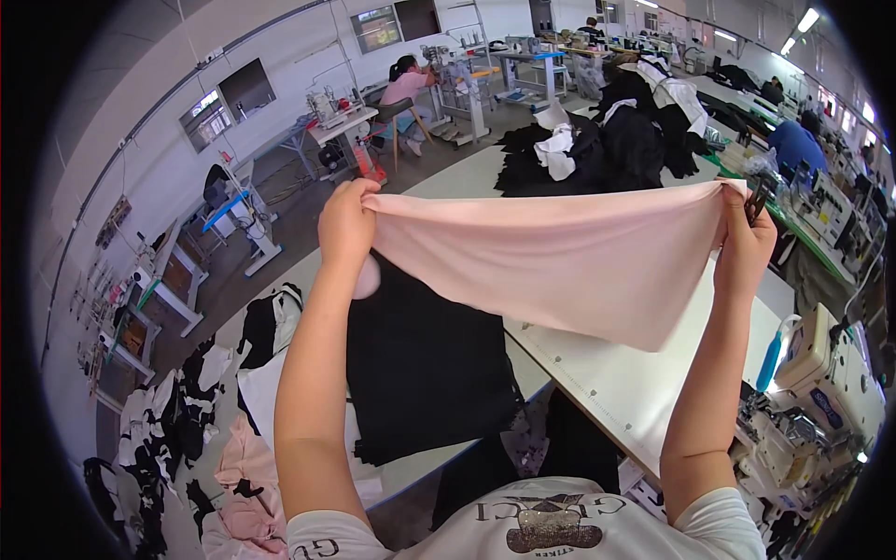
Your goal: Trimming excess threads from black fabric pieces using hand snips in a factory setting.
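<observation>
A pale pink fabric piece [560,247] is stretched in the air between my two hands, its upper edge nearly straight and its lower part hanging in soft folds. My left hand [348,224] grips one upper corner. At the opposite corner, my right hand [747,247] pinches the cloth, and a small dark tool [759,198], perhaps thread snips, is also in its fingers. Below the cloth, a stack of black fabric [425,364] lies on the table. Beside my left wrist is a pale rounded shape [367,279] that I cannot make out.
A sewing machine [817,364] stands at the right edge of the white worktable [616,392]. Black and white garments [607,140] are heaped at the far end. Pink cloth [247,513] and black and white pieces lie lower left. A seated person [406,89] works further off.
</observation>
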Demonstrator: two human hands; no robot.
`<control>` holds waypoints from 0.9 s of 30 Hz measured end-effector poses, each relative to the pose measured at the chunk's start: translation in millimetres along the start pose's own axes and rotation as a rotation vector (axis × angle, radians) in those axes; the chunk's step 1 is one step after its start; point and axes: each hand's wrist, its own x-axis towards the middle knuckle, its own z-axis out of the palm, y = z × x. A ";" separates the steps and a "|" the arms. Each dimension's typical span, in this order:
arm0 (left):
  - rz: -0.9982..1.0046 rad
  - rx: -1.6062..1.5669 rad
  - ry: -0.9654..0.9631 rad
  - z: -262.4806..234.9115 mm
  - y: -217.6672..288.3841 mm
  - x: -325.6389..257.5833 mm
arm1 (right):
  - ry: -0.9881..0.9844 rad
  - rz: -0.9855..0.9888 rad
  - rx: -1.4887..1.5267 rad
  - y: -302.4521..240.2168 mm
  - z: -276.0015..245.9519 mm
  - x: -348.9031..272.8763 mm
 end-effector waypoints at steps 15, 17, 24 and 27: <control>0.236 0.212 -0.207 113.6 -130.1 66.7 | -0.469 -0.204 -0.431 36.9 18.7 -15.5; 0.208 0.178 -0.165 104.1 -119.4 87.5 | -0.586 -0.360 -0.349 14.5 29.7 -28.4; 0.106 -0.239 0.031 105.2 -237.3 34.8 | -1.303 -0.063 0.272 8.9 139.8 -162.6; -0.640 -0.661 -0.065 137.2 -277.2 -17.7 | -1.462 0.066 0.109 35.3 164.4 -242.5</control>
